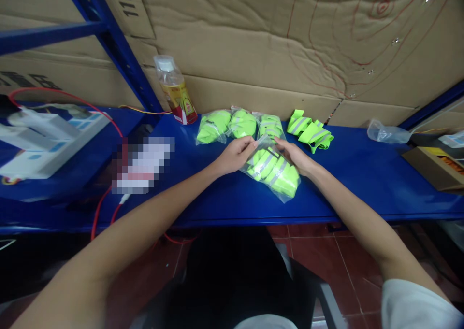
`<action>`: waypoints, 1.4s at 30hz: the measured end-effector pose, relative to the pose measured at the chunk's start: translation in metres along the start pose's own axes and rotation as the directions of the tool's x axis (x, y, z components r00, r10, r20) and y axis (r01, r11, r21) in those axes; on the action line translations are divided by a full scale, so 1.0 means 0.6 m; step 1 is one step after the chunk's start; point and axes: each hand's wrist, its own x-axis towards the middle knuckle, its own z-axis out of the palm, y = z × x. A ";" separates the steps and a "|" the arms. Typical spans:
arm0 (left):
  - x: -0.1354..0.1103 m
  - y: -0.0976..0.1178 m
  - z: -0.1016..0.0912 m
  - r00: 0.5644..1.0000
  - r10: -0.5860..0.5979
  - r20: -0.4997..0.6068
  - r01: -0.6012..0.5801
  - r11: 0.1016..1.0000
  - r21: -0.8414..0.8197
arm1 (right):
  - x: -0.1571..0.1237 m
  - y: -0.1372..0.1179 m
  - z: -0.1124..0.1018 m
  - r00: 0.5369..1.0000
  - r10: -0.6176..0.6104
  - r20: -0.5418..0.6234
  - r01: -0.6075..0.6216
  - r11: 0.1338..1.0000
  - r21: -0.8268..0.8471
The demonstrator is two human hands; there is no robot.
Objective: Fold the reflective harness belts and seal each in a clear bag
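Between my hands is a clear plastic bag [277,172] with a folded neon-yellow reflective strap inside, tilted over the blue shelf. My left hand [237,152] pinches the bag's upper left corner between thumb and fingers. At the upper right edge of the same bag, my right hand [293,152] grips it, with some fingers hidden behind the plastic. Just beyond my hands stand a left bagged strap [213,127], a middle bagged strap [242,122] and a right bagged strap [270,125]. An unbagged reflective strap [311,132] lies loosely folded to their right.
A bottle [177,92] with a yellow and red label stands at the back left. White power strips [54,140] and a red cable [96,213] occupy the left side. On the right are a crumpled plastic bag [389,132] and an open cardboard box [422,167]. Cardboard [235,39] backs the shelf.
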 end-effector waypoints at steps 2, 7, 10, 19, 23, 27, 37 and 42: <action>0.002 -0.005 -0.001 0.999 0.002 -0.041 -0.002 1.000 -0.006 | -0.005 -0.009 -0.009 0.999 -0.036 0.030 0.039 0.993 -0.107; 0.004 -0.016 0.005 0.992 0.015 -0.122 -0.013 1.000 0.010 | -0.022 -0.035 -0.029 0.976 -0.046 0.212 0.119 0.931 -0.346; 0.003 -0.013 0.012 0.984 0.043 -0.171 -0.043 0.999 0.001 | -0.030 -0.051 -0.044 0.949 -0.006 0.314 0.139 0.905 -0.402; 0.011 -0.004 0.002 0.935 -0.076 -0.345 -0.040 0.948 -0.317 | -0.013 -0.041 -0.085 0.959 -0.041 0.281 0.162 0.893 -0.419; 0.025 -0.015 -0.024 0.913 -0.234 -0.335 0.058 0.886 -0.461 | 0.018 -0.021 -0.055 0.938 -0.346 -0.028 0.342 0.935 -0.098; 0.026 -0.021 -0.024 0.876 -0.184 -0.446 0.019 0.937 -0.349 | 0.031 -0.020 -0.023 0.900 -0.433 -0.046 0.436 0.897 0.073; -0.015 -0.013 0.015 0.942 0.266 -0.205 -0.188 0.923 0.336 | 0.015 -0.045 -0.262 0.446 -0.710 -0.546 -0.038 0.594 -0.804; -0.021 -0.006 0.011 0.937 0.341 -0.071 -0.265 0.831 0.489 | -0.013 0.000 -0.407 0.283 -0.592 -0.755 -0.572 0.528 -0.628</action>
